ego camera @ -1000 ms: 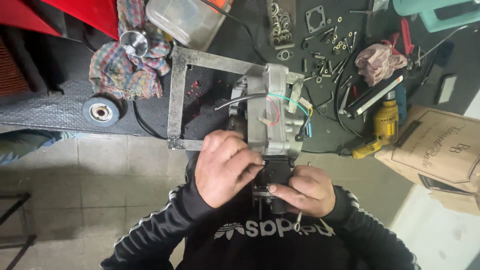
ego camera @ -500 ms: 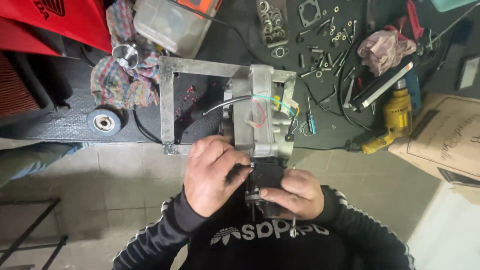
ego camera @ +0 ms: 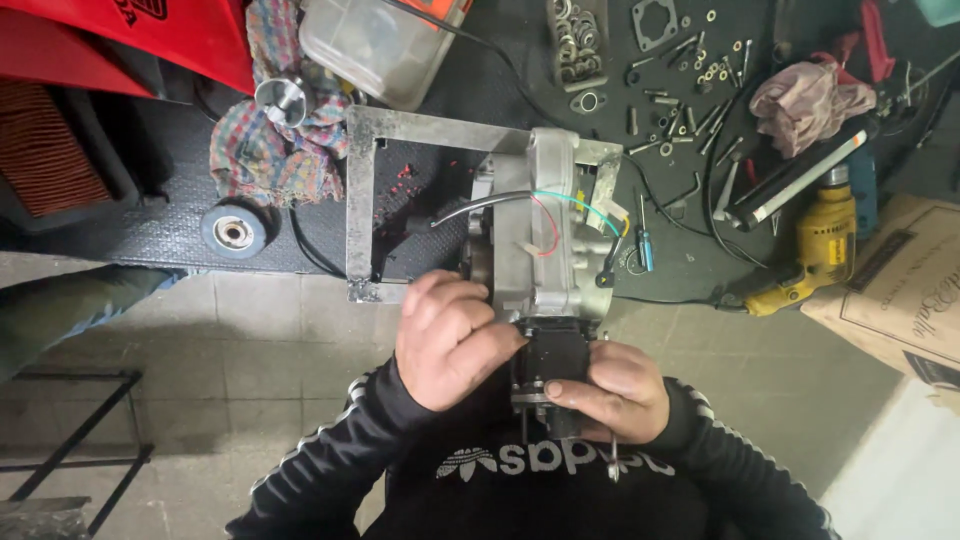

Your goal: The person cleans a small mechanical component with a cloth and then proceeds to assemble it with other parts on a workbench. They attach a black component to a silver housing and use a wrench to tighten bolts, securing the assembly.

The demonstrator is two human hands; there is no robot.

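Note:
A grey metal engine case [ego camera: 545, 235] with coloured wires sits in a metal frame [ego camera: 360, 200] on a dark mat. A black block-shaped part [ego camera: 550, 355] sticks out of the case's near end. My left hand [ego camera: 450, 335] is curled against the left side of this black part, fingers closed on it. My right hand [ego camera: 610, 390] grips the part from below and the right, and a thin metal tool pokes down out of this hand.
A checked rag [ego camera: 270, 150] with a metal cup lies left of the frame. A plastic tub [ego camera: 380, 45], a tray of washers, loose bolts, a pink rag [ego camera: 800, 100], a yellow drill [ego camera: 820, 245] and a cardboard box [ego camera: 900, 290] lie around. A round wheel [ego camera: 233, 232] sits at the mat's edge.
The view has shifted slightly, so the bench sits a bit lower in the picture. Both hands stay on the black part with small finger movements.

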